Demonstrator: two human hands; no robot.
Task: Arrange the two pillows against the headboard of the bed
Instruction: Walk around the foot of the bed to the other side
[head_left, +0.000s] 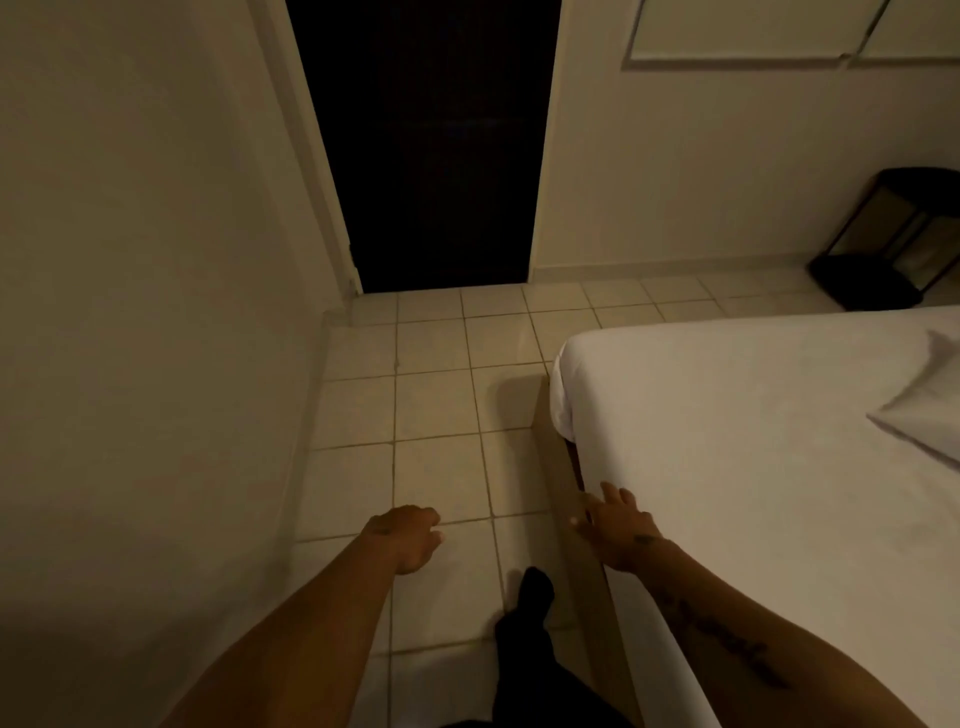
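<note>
A bed (727, 426) with a white fitted sheet fills the right side of the head view. One white pillow (930, 410) lies on it at the far right edge, partly cut off by the frame. No second pillow and no headboard show. My right hand (615, 527) hovers with fingers spread at the bed's near left edge and holds nothing. My left hand (408, 538) hangs over the tiled floor with its fingers loosely curled, empty.
A dark open doorway (441, 156) stands ahead between cream walls. A black wire stand (893, 244) sits by the far wall at the right. Tiled floor (431, 405) runs between the left wall and the bed. My dark-clad leg and foot (530, 613) are below.
</note>
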